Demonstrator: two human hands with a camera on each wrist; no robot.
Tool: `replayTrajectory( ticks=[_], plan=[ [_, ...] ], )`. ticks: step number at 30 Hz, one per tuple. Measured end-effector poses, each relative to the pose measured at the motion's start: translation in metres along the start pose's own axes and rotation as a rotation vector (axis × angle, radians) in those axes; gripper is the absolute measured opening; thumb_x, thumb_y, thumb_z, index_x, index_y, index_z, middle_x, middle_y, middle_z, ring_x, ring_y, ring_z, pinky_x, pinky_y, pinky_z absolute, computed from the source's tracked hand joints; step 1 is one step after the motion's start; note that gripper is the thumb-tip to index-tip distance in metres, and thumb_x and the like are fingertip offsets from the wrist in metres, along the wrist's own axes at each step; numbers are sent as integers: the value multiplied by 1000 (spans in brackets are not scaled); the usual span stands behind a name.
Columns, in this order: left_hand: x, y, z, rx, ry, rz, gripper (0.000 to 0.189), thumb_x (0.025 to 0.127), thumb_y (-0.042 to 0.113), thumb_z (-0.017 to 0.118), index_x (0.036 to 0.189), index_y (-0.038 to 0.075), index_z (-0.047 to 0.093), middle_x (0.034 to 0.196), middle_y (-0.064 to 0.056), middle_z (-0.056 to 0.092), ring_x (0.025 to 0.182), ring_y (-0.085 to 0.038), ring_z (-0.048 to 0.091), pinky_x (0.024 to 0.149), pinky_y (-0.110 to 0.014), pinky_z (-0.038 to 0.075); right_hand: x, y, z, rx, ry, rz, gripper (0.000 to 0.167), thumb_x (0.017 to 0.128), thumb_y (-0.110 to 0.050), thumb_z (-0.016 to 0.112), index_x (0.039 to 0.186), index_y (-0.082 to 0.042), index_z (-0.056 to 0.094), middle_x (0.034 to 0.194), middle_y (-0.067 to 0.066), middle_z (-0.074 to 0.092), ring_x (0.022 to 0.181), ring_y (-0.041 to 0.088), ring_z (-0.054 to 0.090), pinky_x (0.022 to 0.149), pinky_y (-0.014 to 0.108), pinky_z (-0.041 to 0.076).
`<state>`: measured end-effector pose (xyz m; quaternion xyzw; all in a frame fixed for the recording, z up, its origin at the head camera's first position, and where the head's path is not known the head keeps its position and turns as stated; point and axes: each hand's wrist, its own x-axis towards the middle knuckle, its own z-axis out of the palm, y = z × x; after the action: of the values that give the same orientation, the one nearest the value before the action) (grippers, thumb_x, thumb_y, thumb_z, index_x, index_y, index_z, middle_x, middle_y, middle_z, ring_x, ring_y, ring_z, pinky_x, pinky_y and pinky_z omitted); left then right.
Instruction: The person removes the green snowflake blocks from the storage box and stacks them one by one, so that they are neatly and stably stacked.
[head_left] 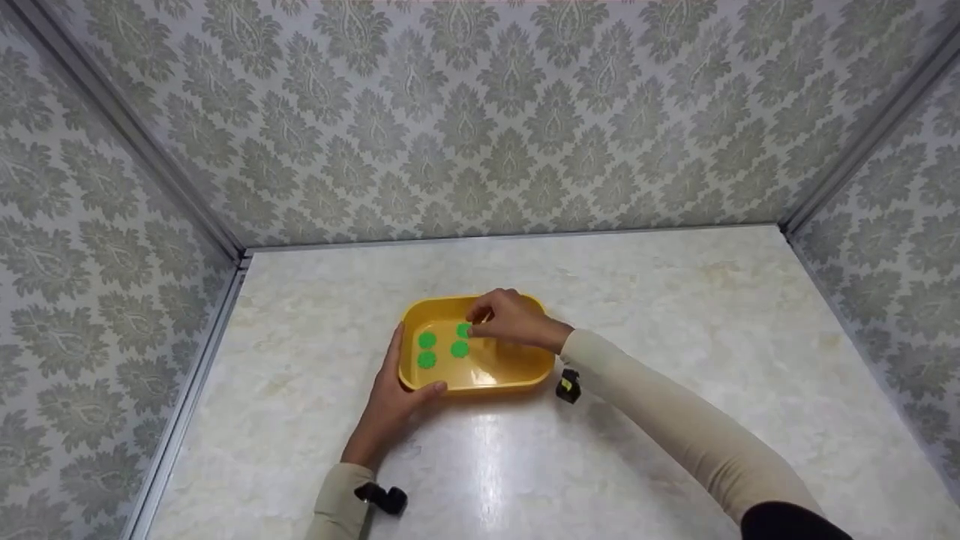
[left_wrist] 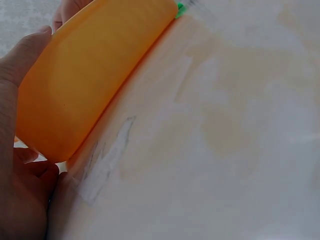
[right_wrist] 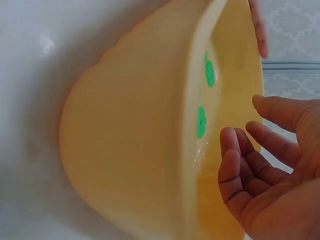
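A yellow plastic tub (head_left: pixel 517 375) with rounded corners sits on the tabletop. Several flat green scalloped discs (head_left: pixel 427 360) lie on its floor, grouped toward the left half. My left hand (head_left: pixel 397 390) grips the tub's left end, thumb over the front rim; in the left wrist view the fingers curl at the tub's lower edge. Over the tub's inside hovers my right hand (head_left: pixel 511 319), its fingertips near the far green disc (head_left: pixel 463 330). In the right wrist view that hand's thumb and index finger stand apart, the others are loosely bent, and nothing shows between them.
The pale marbled tabletop (head_left: pixel 675 315) spreads around the tub. Patterned walls (head_left: pixel 510 112) stand at the back and both sides, with metal strips along the edges. A black wrist device (head_left: pixel 382 496) sits at the left wrist, another black device (head_left: pixel 568 386) by the right.
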<state>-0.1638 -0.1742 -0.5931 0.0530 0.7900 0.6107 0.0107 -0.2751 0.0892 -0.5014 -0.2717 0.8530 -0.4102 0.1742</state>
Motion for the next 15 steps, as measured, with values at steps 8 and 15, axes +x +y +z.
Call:
replayTrajectory(
  ticks=[8,15],
  plan=[
    [-2,1,0,7,7,-10,123,91,33,94,179,32,8,183,4,21,165,-20,25,133,-50,22,4,0,12,-10,-49,-7,26,100,-10,82,121,5,80,118,15,80,106,27,73,95,41,62],
    [-1,1,0,-8,2,-12,122,91,33,93,179,36,8,182,7,21,163,-19,27,132,-51,23,5,5,24,-87,-56,-22,23,97,-10,84,117,1,83,114,10,81,99,21,71,95,39,61]
  ],
)
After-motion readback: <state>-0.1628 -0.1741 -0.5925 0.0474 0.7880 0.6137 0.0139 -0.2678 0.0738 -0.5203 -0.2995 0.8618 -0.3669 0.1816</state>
